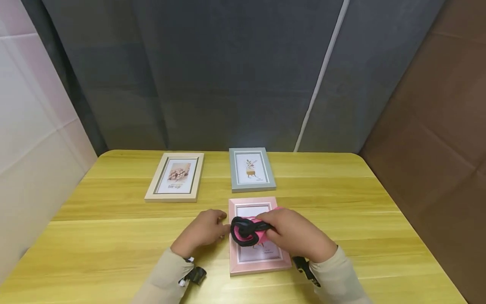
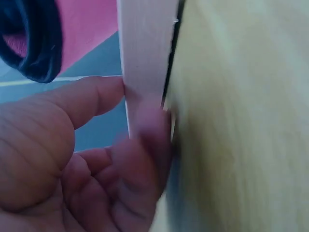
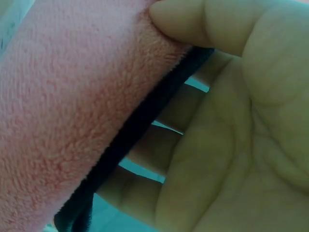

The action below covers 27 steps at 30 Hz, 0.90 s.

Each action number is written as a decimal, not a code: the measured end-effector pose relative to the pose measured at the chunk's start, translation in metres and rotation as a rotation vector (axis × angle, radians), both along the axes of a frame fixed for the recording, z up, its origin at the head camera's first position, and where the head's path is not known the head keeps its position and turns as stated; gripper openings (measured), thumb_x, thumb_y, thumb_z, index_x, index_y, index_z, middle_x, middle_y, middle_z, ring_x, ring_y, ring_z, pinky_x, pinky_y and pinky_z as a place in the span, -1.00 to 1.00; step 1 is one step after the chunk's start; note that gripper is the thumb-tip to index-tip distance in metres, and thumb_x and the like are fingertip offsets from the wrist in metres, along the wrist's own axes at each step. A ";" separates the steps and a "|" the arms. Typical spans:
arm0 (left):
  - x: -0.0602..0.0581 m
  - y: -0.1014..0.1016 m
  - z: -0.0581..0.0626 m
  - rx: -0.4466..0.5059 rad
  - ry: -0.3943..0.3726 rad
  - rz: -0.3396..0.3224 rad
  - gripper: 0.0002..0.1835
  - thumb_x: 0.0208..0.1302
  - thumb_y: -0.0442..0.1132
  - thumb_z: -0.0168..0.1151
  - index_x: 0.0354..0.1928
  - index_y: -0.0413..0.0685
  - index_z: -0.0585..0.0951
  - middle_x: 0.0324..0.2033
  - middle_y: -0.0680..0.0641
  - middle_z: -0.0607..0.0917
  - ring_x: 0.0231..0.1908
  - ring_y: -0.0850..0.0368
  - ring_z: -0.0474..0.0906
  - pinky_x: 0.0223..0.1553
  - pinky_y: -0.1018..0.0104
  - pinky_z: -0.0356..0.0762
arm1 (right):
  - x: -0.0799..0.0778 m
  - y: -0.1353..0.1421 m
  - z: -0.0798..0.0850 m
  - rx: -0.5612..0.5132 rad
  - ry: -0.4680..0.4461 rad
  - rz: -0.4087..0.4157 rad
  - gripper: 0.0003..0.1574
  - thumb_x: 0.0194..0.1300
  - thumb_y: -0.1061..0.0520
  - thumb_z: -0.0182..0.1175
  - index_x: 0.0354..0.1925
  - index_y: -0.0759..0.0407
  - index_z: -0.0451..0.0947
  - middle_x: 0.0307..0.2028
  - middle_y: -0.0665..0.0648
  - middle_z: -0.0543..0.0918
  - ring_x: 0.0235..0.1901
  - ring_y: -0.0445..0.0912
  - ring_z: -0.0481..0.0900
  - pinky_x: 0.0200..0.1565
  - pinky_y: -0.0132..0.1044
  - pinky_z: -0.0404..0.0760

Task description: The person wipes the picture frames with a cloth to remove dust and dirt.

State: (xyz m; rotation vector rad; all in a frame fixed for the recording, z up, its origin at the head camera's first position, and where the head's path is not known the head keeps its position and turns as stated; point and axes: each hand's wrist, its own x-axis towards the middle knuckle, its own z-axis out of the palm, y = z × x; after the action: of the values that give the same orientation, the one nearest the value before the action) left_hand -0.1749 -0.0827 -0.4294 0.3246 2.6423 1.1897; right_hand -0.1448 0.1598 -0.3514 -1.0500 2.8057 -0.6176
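Note:
A pink picture frame (image 1: 262, 268) lies face up near the front of the table in the head view. My left hand (image 1: 205, 229) is at its left edge, and the left wrist view shows thumb and fingers pinching the frame's side (image 2: 147, 53). Between the thumb and fingers of my right hand (image 1: 298, 233) is a folded pink plush cloth (image 3: 82, 92) with black edging, held over the frame's picture. The cloth hides part of that picture. Whether it presses on the frame's front, I cannot tell.
Behind the pink frame lies a grey-blue picture frame (image 1: 253, 186) with a plant picture. A cream picture frame (image 1: 152, 196) lies farther left. The wooden table (image 1: 95, 253) ends at a dark curtain (image 1: 228, 84), with a white cloth (image 1: 41, 126) left and a brown one (image 1: 436, 126) right.

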 end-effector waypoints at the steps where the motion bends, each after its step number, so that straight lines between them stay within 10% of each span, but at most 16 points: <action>1: -0.001 -0.001 0.000 0.046 -0.045 0.000 -0.54 0.25 -0.26 0.33 0.11 -0.42 0.56 -0.69 -0.01 0.58 -0.66 0.18 0.53 -0.52 0.32 0.46 | 0.001 -0.003 -0.001 0.000 -0.003 0.015 -0.70 0.24 0.30 0.16 -0.13 0.01 0.69 -0.35 -0.20 0.61 -0.37 -0.25 0.48 -0.18 -0.30 0.54; 6: -0.001 -0.004 0.002 0.151 -0.178 0.049 -0.42 0.26 -0.35 0.31 0.27 -0.50 0.42 -0.68 -0.08 0.61 -0.69 0.17 0.57 -0.57 0.36 0.51 | 0.004 -0.015 -0.007 0.017 0.023 0.065 -0.69 0.21 0.33 0.16 -0.16 0.02 0.69 -0.35 -0.21 0.61 -0.35 -0.29 0.48 -0.16 -0.34 0.54; 27: -0.008 -0.018 0.005 0.120 -0.167 0.188 -0.54 0.31 -0.29 0.26 0.18 -0.42 0.49 -0.52 -0.09 0.63 -0.58 0.13 0.56 -0.50 0.30 0.53 | 0.020 -0.047 -0.026 0.233 0.133 0.143 -0.49 0.23 0.12 0.30 0.17 -0.07 0.63 0.06 -0.05 0.66 0.07 -0.12 0.56 0.15 -0.23 0.49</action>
State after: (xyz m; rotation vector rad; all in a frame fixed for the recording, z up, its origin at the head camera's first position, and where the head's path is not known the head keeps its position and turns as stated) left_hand -0.1825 -0.1010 -0.4247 -0.0050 2.5059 1.3708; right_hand -0.1246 0.1125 -0.3776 -1.2695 2.7910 -0.2065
